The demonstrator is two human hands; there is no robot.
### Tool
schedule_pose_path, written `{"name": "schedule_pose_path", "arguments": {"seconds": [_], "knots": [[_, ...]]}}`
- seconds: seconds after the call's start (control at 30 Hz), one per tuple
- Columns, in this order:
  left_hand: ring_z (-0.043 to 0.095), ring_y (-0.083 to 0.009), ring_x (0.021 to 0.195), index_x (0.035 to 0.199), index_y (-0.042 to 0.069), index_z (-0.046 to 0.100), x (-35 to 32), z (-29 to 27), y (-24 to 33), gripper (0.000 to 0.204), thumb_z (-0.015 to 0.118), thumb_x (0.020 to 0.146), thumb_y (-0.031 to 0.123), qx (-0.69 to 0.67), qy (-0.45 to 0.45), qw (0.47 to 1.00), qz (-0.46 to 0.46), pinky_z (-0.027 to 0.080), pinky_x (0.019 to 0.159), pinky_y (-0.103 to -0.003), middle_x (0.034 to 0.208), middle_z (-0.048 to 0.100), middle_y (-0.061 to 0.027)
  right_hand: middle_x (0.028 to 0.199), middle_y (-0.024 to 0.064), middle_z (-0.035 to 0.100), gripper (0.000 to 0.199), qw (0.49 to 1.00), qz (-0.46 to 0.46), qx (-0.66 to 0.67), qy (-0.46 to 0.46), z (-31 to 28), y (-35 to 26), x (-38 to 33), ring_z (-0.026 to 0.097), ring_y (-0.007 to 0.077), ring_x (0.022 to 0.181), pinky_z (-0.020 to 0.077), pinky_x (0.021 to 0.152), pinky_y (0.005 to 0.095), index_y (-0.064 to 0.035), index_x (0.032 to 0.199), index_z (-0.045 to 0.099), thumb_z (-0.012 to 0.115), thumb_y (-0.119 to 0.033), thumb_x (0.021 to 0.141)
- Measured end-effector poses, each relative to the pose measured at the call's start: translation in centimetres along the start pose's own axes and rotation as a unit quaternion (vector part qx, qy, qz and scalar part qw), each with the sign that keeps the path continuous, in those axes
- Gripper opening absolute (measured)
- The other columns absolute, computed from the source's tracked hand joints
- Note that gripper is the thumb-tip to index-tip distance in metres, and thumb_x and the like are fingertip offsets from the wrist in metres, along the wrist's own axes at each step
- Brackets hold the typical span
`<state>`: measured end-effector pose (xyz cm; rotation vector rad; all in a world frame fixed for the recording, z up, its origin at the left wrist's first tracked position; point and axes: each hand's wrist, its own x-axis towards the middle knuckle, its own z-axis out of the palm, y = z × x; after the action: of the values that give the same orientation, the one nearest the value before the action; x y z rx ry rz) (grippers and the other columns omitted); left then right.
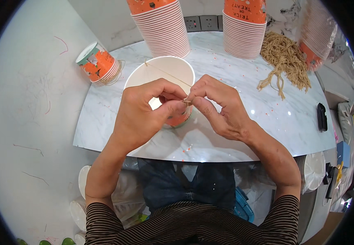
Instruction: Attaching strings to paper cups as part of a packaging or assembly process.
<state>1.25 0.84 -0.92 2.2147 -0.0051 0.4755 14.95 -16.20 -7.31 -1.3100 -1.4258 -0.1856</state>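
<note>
Two hands meet at the near rim of a white paper cup (160,73) standing on the marble tabletop (266,118). The left hand (144,110) and right hand (217,108) each pinch a thin tan string (166,72) stretched across the cup's mouth. The cup looks light and crushable, the string limp; grip best near the rim hole.

- A small craft or packing workshop — tall stacks of orange paper cups (162,28) beyond the hands
- Heap of tan twine (285,57) up right of them
- Marble worktable (266,122) underneath
</note>
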Motion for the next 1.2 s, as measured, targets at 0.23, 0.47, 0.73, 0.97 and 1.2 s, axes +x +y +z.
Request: {"name": "schedule_pose_path", "arguments": {"seconds": [0.23,0.47,0.73,0.97,1.2], "knots": [[0.071,-0.01,0.086,0.099,-0.002,0.075,0.1,0.1,-0.4,0.011,0.077,0.09,0.002,-0.097,0.015,0.994,-0.046,0.057,0.081,-0.027,0.093,0.077,-0.005,0.098,0.0137,0.073,0.015,0.986,0.153,0.065,0.022,0.3,-0.2,-0.1,0.068,0.0212,0.081,0.055,0.075,0.0332,0.0009,0.112,0.069,0.065,-0.006,0.1],[0.072,-0.0107,0.087,0.104,-0.003,0.074,0.2,0.4,0.6,0.012,0.074,0.094,0.003,-0.115,0.011,0.991,-0.064,0.057,0.082,-0.026,0.093,0.077,-0.006,0.093,0.0121,0.077,0.015,0.996,0.08,0.029,-0.006,0.1,0.4,0.2,0.069,0.0169,0.08,0.055,0.074,0.0314,0.0008,0.106,0.077,0.074,-0.008,0.094],[0.069,-0.0076,0.086,0.112,-0.002,0.074,-0.2,0.7,0.5,0.018,0.075,0.095,0.005,-0.062,0.013,0.996,-0.059,0.057,0.075,-0.023,0.097,0.075,-0.0033,0.083,0.0046,0.073,0.01,0.99,0.117,0.08,0.002,-0.1,0.5,0.0,0.062,0.0103,0.073,0.0507,0.066,0.0281,0.0008,0.096,0.076,0.076,-0.008,0.092],[0.074,-0.0112,0.082,0.101,-0.003,0.072,-0.4,1.7,0.6,0.01,0.074,0.093,0.002,-0.045,0.071,0.996,-0.036,0.059,0.078,-0.027,0.088,0.077,-0.0066,0.081,0.0028,0.07,0.008,0.989,0.116,0.089,0.024,0.3,0.1,-0.1,0.06,0.0082,0.072,0.0496,0.065,0.0259,0.0012,0.093,0.072,0.074,-0.007,0.092],[0.072,-0.0114,0.076,0.1,-0.001,0.071,-0.7,2.4,0.1,0.008,0.073,0.093,0.0,0.052,0.124,0.989,0.062,0.059,0.071,-0.026,0.088,0.075,-0.0055,0.081,0.0016,0.071,0.008,0.985,0.137,0.102,0.029,0.3,0.0,-0.1,0.06,0.007,0.073,0.0495,0.066,0.0252,0.0009,0.095,0.071,0.073,-0.007,0.092]]}}
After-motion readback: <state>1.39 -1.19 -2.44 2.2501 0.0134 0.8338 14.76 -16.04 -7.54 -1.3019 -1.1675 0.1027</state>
